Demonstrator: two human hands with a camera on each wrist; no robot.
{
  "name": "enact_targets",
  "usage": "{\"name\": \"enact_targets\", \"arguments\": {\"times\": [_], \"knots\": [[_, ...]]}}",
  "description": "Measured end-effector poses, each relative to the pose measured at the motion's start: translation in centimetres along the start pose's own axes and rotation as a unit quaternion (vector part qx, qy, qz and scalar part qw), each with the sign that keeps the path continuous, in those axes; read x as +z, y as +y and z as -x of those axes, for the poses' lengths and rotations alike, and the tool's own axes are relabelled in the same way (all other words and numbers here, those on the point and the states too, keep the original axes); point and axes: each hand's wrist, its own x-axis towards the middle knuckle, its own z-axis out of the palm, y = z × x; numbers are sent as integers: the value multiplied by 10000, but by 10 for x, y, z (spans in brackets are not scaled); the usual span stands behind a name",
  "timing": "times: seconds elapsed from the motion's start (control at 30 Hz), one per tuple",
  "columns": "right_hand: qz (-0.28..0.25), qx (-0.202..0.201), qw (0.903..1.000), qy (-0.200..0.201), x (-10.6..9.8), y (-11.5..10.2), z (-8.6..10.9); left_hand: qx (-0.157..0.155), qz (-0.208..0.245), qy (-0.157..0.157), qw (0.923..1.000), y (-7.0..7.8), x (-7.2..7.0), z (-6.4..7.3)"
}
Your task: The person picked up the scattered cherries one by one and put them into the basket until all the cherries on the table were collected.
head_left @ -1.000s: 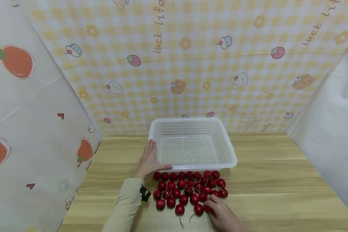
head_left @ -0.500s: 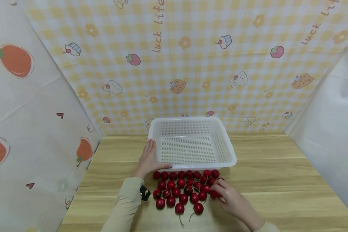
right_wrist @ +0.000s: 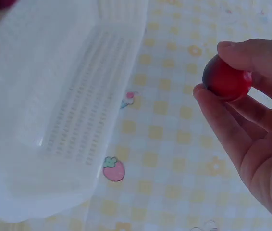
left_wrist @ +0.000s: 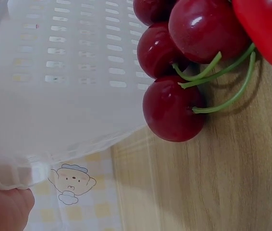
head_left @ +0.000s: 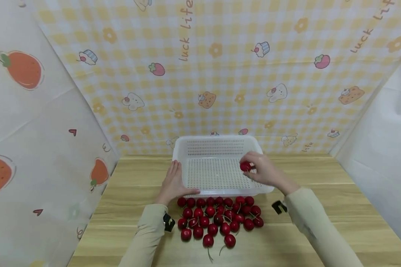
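- Right hand (head_left: 264, 170) has moved from the loose cherries (head_left: 218, 218) to above the basket (head_left: 215, 137), taking one held cherry (head_left: 245, 166) off the table (head_left: 304, 211); judged mid-transfer.
- Table: flat, pale, wood-grained.
- Basket: rectangular, white, apparently plastic; slotted walls, smooth rolled rim.
- Left hand (head_left: 173, 185): spread at the near-left corner, touching the rim.
- Right grip: thumb and fingers pinch the held cherry.
- Loose cherries: on the table before the basket; round, glossy, dark red, some with thin green stems.
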Motion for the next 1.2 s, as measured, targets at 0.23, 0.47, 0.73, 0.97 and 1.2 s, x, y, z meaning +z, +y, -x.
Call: {"name": "enact_targets", "arguments": {"times": [0.23, 0.47, 0.73, 0.97, 1.2], "knots": [[27, 730, 9943, -782, 6, 37, -49, 8, 25, 74, 10000, 0, 1, 1], [-144, 1339, 9785, -1561, 30, 71, -80, 65, 3, 136, 9999, 1, 0, 2], [-513, 2121, 9538, -2066, 65, 97, -96, 36, 34, 208, 9998, 0, 2, 3], [-484, 3059, 9250, -2203, 85, 108, -96, 73, 29, 206, 9998, 0, 2, 4], [-433, 3535, 9033, -2392, 99, 112, -94, 78, -44, 223, 9997, 0, 2, 4]]}}
